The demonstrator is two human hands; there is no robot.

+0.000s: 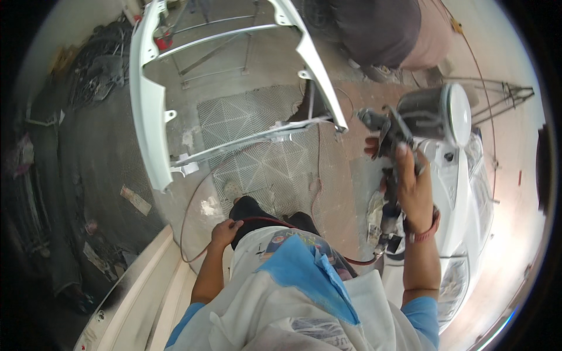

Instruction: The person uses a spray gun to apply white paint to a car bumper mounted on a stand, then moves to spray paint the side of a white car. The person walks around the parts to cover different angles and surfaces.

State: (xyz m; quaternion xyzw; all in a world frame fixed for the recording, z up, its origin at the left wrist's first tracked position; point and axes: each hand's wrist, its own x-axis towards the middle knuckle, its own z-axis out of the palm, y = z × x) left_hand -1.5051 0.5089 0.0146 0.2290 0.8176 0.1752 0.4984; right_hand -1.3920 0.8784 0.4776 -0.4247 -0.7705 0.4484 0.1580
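Observation:
My right hand [415, 187] is wrapped round the handle of a spray gun [393, 131], raised at the right. A grey paint cup [418, 114] with a pale round lid sits on the gun, tilted to the right. The gun's nozzle points left, toward a pale, glossy car body part [149, 105] with long curved sides, held up on a thin metal stand. Beside my thigh, my left hand [223, 233] is closed round a red air hose [257, 219]. This hose crosses in front of my waist to the gun's lower end.
White car parts with a headlight [453, 286] stand close by my right arm. A long pale panel [152, 281] lies at the lower left. The hose loops over the patterned floor mat [263, 169]. Dark clutter [105, 64] lines the left; a large covered bundle [380, 29] stands far right.

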